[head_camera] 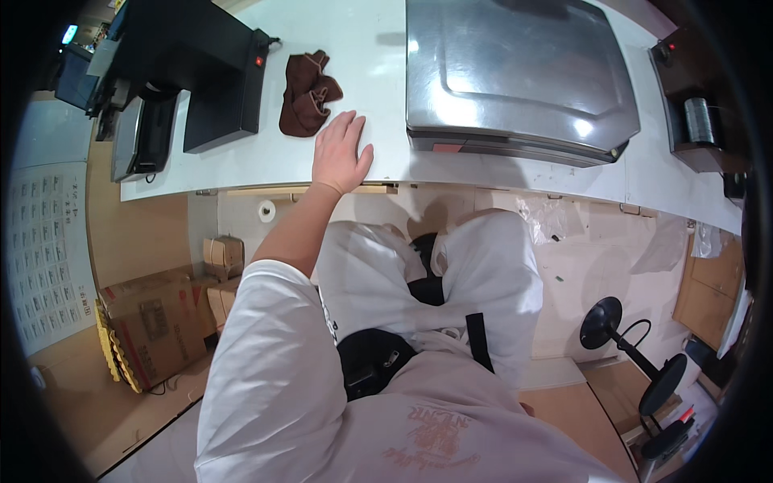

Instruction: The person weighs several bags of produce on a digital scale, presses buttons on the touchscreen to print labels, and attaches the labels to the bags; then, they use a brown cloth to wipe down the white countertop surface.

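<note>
My left hand [342, 153] rests palm down near the front edge of a white tabletop [386, 166], its thumb apart from the fingers and nothing in it. Just beyond the fingertips lies a crumpled brown cloth [305, 99]; whether they touch it I cannot tell. To the right stands a machine with a large, shiny metal lid [525, 78], which is closed. A black machine [223, 90] with a lit red switch is on the left. My right hand is out of view; a small patch of skin shows at the right side of my shirt.
A dark brown device [694, 133] stands at the tabletop's right end. Below left are a large cardboard box [160, 329], a smaller box [223, 256] and a white roll [266, 211]. Black round-topped stools [662, 384] stand on the lower right. Clear plastic [552, 220] lies under the tabletop.
</note>
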The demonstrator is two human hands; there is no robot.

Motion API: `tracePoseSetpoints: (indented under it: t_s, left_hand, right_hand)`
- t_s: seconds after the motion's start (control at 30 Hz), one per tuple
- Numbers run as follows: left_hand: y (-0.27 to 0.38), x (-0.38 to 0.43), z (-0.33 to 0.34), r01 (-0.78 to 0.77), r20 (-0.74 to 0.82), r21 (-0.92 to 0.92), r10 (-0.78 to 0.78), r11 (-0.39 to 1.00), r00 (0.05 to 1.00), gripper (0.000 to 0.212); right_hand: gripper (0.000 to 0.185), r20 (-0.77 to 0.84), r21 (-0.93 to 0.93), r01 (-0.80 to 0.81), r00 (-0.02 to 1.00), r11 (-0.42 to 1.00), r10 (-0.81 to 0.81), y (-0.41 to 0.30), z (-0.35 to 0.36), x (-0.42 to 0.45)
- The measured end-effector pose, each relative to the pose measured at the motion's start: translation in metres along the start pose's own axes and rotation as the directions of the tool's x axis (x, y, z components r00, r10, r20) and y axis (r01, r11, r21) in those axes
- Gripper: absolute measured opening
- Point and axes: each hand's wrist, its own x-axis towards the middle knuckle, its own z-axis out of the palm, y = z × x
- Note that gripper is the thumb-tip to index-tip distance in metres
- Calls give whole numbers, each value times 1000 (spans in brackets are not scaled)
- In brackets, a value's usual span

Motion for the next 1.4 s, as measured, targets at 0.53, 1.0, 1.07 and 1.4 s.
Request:
tracePoseSetpoints:
  t_s: [0.53, 1.0, 1.07, 1.4]
  left_hand:
    - [-11, -5, 15, -22, -102, -51, 17, 998, 995, 56]
    - [-17, -13, 26, -25, -171, -127, 2, 992, 985, 50]
    - [-26, -11, 27, -23, -170, -111, 3, 994, 985, 51]
    - [-12, -8, 18, -27, -157, -153, 3, 988, 988, 51]
  right_hand:
    - [29, -157, 54, 235, 962, 970, -224, 8, 12, 61]
    - [10, -383, -450, 644, 487, 619, -785, -151, 7, 113]
    - [12, -404, -374, 719, 443, 586, -801, -179, 5, 167]
    - [31, -893, 177, 695, 411, 697, -183, -245, -67, 385]
